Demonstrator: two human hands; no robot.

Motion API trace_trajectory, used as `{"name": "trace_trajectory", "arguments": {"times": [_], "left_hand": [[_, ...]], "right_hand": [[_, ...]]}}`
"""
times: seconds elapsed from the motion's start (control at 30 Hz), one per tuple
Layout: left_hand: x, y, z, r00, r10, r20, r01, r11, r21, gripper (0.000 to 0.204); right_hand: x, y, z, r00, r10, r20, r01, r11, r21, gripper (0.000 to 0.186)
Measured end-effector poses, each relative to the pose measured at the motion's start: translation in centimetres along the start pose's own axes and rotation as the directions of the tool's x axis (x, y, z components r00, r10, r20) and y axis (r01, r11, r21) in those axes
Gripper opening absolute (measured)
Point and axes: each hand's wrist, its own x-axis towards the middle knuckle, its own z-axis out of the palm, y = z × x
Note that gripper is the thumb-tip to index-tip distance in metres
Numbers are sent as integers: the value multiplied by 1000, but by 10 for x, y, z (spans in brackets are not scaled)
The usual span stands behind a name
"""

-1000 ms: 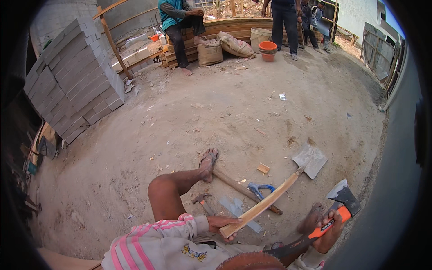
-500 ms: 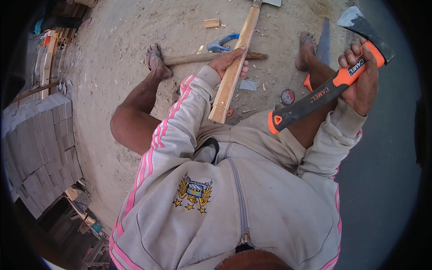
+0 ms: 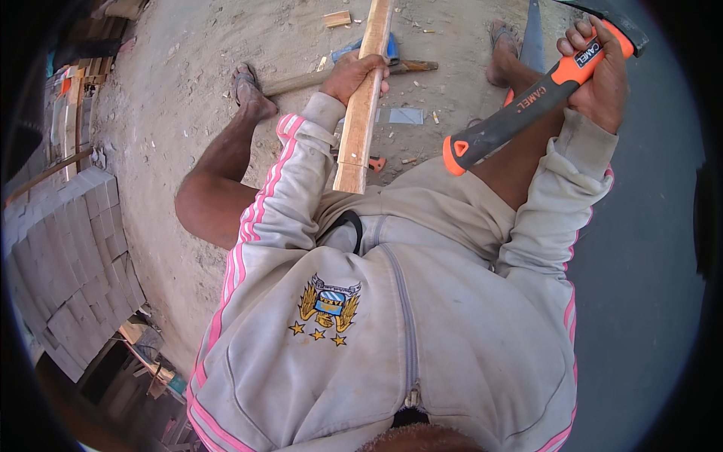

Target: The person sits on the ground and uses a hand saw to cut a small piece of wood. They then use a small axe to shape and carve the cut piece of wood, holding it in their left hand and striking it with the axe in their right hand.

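Observation:
My left hand [image 3: 358,77] is closed around a long, narrow wooden strip [image 3: 364,113]. The strip stands nearly upright in the picture, its cut lower end over my lap and its far end beyond the top edge. A thin line crosses it close to the lower end. In my right hand [image 3: 602,79] is a hatchet [image 3: 520,109] with a black and orange handle, gripped high near the head. Its handle end slants down to the left above my thigh. Most of the dark head is cut off by the upper right rim.
On the dirt ground lie a round wooden pole [image 3: 297,81], a blue-handled tool [image 3: 392,48] partly behind the strip, a handsaw blade [image 3: 532,38], a wood offcut [image 3: 337,19] and a small clear sheet [image 3: 406,116]. Stacked grey blocks [image 3: 71,264] stand at left.
The strip has turned more upright and shifted left with my left hand. My right hand and the hatchet have moved up in the picture. The whole ground view has shifted slightly too.

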Motion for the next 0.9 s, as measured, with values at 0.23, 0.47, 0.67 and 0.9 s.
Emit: {"name": "trace_trajectory", "arguments": {"times": [0.23,0.47,0.67,0.9], "left_hand": [[-58,72,-5,888,450,-92,-411,869,276,28],[-127,163,-4,499,841,-211,-680,531,507,29],[-207,234,-23,243,941,-235,-829,327,454,35],[-256,235,-71,162,921,-353,-875,300,380,32]], "right_hand": [[0,2,15,999,37,-11,-37,997,-67,19],[-26,32,85,996,-10,89,26,985,-173,24],[-51,59,136,954,-53,294,153,933,-325,33],[-84,97,179,873,204,443,128,780,-612,27]]}}
